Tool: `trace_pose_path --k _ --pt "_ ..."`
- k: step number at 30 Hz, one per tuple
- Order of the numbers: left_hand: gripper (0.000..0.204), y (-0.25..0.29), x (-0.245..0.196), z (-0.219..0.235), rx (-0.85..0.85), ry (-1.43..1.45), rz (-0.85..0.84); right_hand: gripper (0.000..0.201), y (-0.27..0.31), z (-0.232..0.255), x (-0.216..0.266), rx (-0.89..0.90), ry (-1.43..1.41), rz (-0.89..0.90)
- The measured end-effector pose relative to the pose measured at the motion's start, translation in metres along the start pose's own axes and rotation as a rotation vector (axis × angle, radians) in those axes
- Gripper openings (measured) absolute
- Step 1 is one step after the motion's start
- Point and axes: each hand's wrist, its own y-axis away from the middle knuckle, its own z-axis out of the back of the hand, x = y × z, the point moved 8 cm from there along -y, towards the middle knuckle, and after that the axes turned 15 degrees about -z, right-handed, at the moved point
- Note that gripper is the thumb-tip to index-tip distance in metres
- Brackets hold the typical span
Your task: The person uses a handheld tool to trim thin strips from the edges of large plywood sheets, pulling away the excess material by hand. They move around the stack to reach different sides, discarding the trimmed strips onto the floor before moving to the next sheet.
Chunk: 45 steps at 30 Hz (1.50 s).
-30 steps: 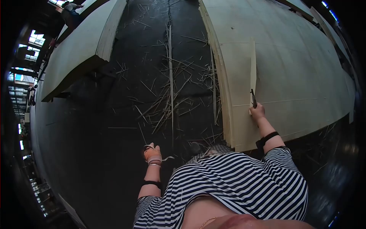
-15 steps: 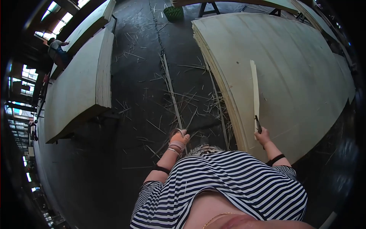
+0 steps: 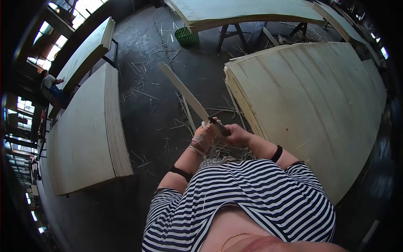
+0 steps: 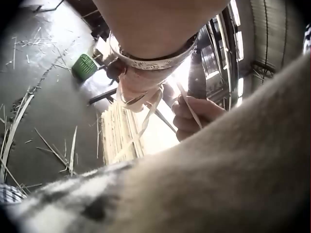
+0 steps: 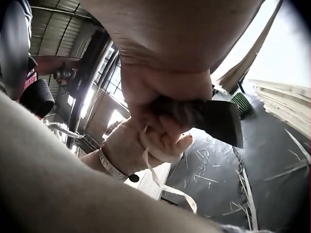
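In the head view my right hand (image 3: pixel 236 135) grips the dark handle of a scraper-like tool (image 3: pixel 220 127). The tool's flat blade (image 5: pixel 224 121) flares out past the fist in the right wrist view. My left hand (image 3: pixel 203 137) has pale wrapping round it, and a loose ribbon (image 5: pixel 177 191) trails from its fingers. Both hands meet in front of the body. A long, thin wood strip (image 3: pixel 184 90) points forward and left from them, its near end between the left thumb and fingers, beside the blade.
A curved stack of wood sheets (image 3: pixel 310 109) lies to the right, another stack (image 3: pixel 84 130) to the left. Farther off are a raised stack (image 3: pixel 252 10) on trestles, a green basket (image 3: pixel 187 37) and another person (image 3: pixel 52 86). Wood slivers (image 3: pixel 140 94) litter the dark floor.
The right hand has lifted the wood strip and tool off the right stack and brought them left to the left hand. The left hand has moved inward, and the view has shifted.
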Motion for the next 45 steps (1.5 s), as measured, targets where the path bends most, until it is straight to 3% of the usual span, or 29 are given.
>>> trace_pose_path --k 2,3,5,6,8,9,12,14,15,18,21,22,24,27,28,31,33,35,37,39,40,43,45 --pt "0.028 -0.052 -0.019 -0.013 0.237 -0.001 0.01 0.009 -0.035 0.009 0.028 0.012 0.142 0.037" --pt "0.025 -0.074 -0.036 -0.019 0.193 -0.083 -0.034 0.011 -0.043 0.021 0.048 -0.057 0.148 0.019" --pt "0.019 -0.123 -0.058 -0.013 0.042 -0.283 0.014 0.017 -0.067 0.069 0.06 -0.329 0.168 0.189" --pt "0.015 -0.157 -0.067 -0.006 0.079 -0.356 -0.009 0.022 -0.085 0.099 0.042 -0.381 0.1 0.098" --pt "0.014 -0.23 -0.082 0.028 -0.095 -0.374 -0.008 0.019 -0.079 0.149 0.052 -0.476 -0.085 -0.104" --pt "0.014 -0.26 -0.103 0.03 -0.074 -0.512 -0.007 0.022 -0.087 0.182 0.034 -0.559 -0.211 -0.116" --pt "0.018 -0.365 -0.141 0.048 -0.196 -0.408 -0.096 0.03 -0.099 0.256 0.014 -0.751 -0.544 -0.133" --pt "0.021 -0.424 -0.175 0.043 -0.206 -0.482 -0.153 0.035 -0.121 0.302 0.01 -0.881 -0.55 -0.224" --pt "0.02 -0.468 -0.177 0.058 -0.346 -0.507 -0.102 0.035 -0.135 0.324 0.012 -0.946 -0.503 -0.256" --pt "0.022 -0.547 -0.216 0.03 -0.199 -0.416 -0.227 0.034 -0.199 0.368 0.042 -0.969 -0.573 -0.219" --pt "0.017 -0.628 -0.242 0.021 -0.234 -0.369 -0.232 0.026 -0.265 0.4 0.122 -0.912 -0.493 -0.188" --pt "0.017 -0.659 -0.245 0.019 -0.224 -0.373 -0.223 0.026 -0.285 0.41 0.156 -0.908 -0.48 -0.062" --pt "0.016 -0.731 -0.237 0.045 -0.369 -0.35 -0.203 0.027 -0.314 0.426 0.221 -0.906 -0.287 -0.047" --pt "0.016 -0.81 -0.243 0.031 -0.186 -0.321 -0.221 0.027 -0.364 0.459 0.263 -0.9 -0.012 -0.021" --pt "0.017 -0.827 -0.252 0.024 -0.28 -0.496 -0.187 0.028 -0.377 0.466 0.273 -0.89 0.001 -0.047" --pt "0.017 -0.925 -0.25 0.022 -0.314 -0.373 -0.212 0.028 -0.403 0.49 0.26 -0.942 -0.061 -0.155" --pt "0.019 -0.996 -0.247 0.028 -0.168 -0.436 -0.224 0.027 -0.411 0.502 0.242 -1.041 -0.165 -0.282" --pt "0.023 -1.03 -0.27 0.013 0.024 -0.976 -0.273 0.027 -0.416 0.506 0.224 -1.109 -0.324 -0.405" --pt "0.035 -1.072 -0.261 0.027 -0.19 -0.86 -0.025 0.027 -0.426 0.505 0.212 -1.134 -0.469 -0.522" --pt "0.041 -1.095 -0.252 0.029 -0.243 -0.925 0.075 0.026 -0.438 0.511 0.216 -1.145 -0.485 -0.558" --pt "0.036 -1.109 -0.238 0.028 -0.285 -0.715 0.021 0.026 -0.445 0.514 0.223 -1.138 -0.477 -0.585" --pt "0.037 -1.124 -0.206 0.028 -0.268 -0.492 0.111 0.023 -0.469 0.538 0.241 -1.089 -0.393 -0.616" --pt "0.035 -1.12 -0.208 0.024 -0.173 -0.564 0.125 0.022 -0.484 0.559 0.245 -1.09 -0.422 -0.553"
